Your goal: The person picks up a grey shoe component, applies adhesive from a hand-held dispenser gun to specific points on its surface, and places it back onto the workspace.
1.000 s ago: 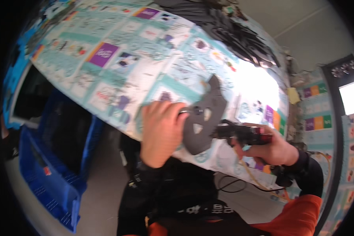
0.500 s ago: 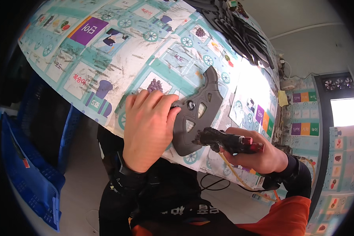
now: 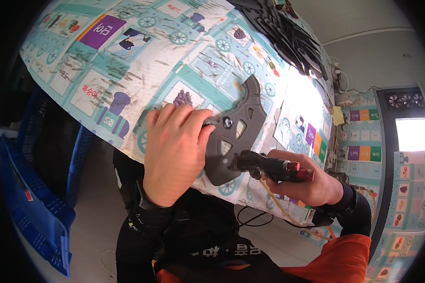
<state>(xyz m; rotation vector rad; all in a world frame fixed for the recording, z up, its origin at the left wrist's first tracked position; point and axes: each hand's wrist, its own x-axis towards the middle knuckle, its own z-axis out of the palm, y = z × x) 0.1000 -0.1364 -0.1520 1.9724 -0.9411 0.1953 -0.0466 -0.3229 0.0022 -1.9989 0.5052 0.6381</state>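
A dark grey curved plastic part [image 3: 212, 162] with several cut-outs and a round boss lies on the paper-covered table in front of me. My left hand [image 3: 174, 148] grips its left edge, thumb and fingertips closed near the boss. In my right hand [image 3: 311, 184] is a black gun-shaped tool [image 3: 262, 165] with two red knobs at its rear end. The tool's front end points left at the lower right edge of the part; whether it touches cannot be seen. A yellow hose [image 3: 271, 198] runs down from below the right hand.
Printed paper, streaked with dark marks, covers the table [image 3: 141, 70]. A pile of similar dark parts [image 3: 288, 40] lies at the far right. Blue plastic crates [image 3: 38, 207] stand beside the table on the left. A black cable [image 3: 250, 224] loops below the near edge.
The whole view has shifted slightly, with hands, part and tool moving a little left together. Both grips look unchanged.
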